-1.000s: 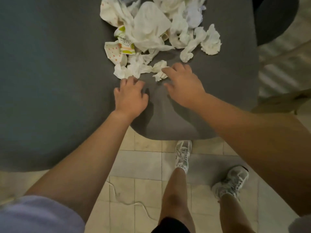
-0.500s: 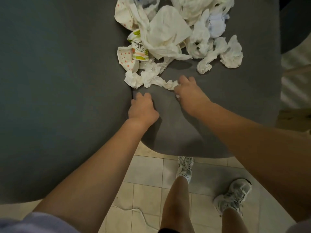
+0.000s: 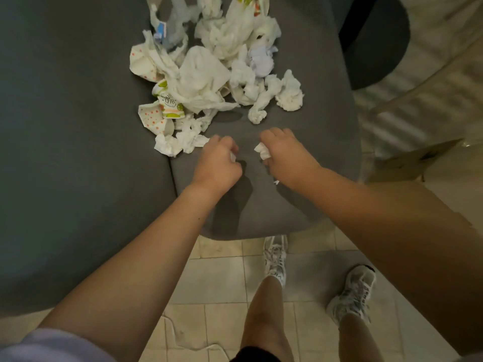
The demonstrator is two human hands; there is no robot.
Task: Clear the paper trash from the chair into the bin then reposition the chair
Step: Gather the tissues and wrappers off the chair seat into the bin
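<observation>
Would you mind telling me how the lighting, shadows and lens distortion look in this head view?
Head view: dim, warm light; soft shadows fall beneath the left hand and right hand onto the grey chair seat; wide-angle lens bows the seat edges; the crumpled tissues stay fairly sharp.

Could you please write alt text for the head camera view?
Seen from above, a person's left hand and right hand each pinch a small white paper scrap above a grey chair seat, with a pile of crumpled paper trash just beyond.

Pale lilac sleeve (image 3: 47,347); black shorts (image 3: 254,356); white-grey sneakers (image 3: 352,293).
</observation>
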